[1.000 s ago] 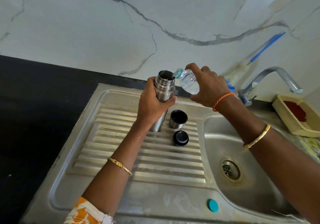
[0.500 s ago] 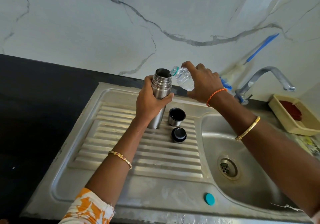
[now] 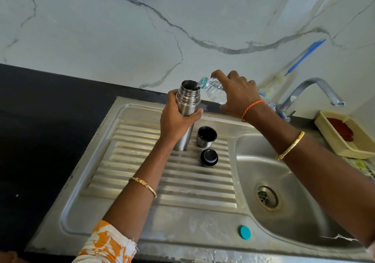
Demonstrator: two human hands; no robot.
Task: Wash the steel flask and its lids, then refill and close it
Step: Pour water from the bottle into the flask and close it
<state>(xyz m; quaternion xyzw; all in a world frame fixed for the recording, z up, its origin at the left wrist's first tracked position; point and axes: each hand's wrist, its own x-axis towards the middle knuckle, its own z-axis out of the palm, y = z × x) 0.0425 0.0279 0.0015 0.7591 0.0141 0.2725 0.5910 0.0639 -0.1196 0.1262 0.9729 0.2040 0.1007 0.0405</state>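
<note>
**Filling a steel flask from a plastic bottle at the sink**

Seen from above, looking down at two bare arms over a steel sink unit (image 3: 142,228) set into a black table (image 3: 40,120).

Left hand (image 3: 176,120): grip curled around the upper body of the steel flask (image 3: 187,104), thumb on the near side, fingers wrapped behind. Flask upright, its base resting on the ribbed draining board (image 3: 172,177), mouth open and uncapped.

Right hand (image 3: 237,96): grip closed around a clear plastic bottle (image 3: 215,92), tipped down to the left. Bottle neck with a teal ring touching or just over the rim of the flask mouth; clear water visible inside the bottle. Orange thread band on the right wrist, gold bangle further up the forearm; thin gold bracelet on the left forearm, orange and white sleeve at the bottom edge.

Just to the right of the flask base, on the draining board: a steel cup lid (image 3: 206,136), standing open side up, dark inside. In front of it, close by but apart: a black stopper lid (image 3: 209,158).

Further right: the sink basin (image 3: 300,212) with a round drain (image 3: 266,195). On the front edge of the sink unit, a small teal bottle cap (image 3: 245,232).

Behind the basin: a curved metal tap (image 3: 312,92). To its right, a cream tray (image 3: 332,141) holding something red. Blue-handled brush (image 3: 306,55) leaning on the white marble-pattern wall (image 3: 142,29).
</note>
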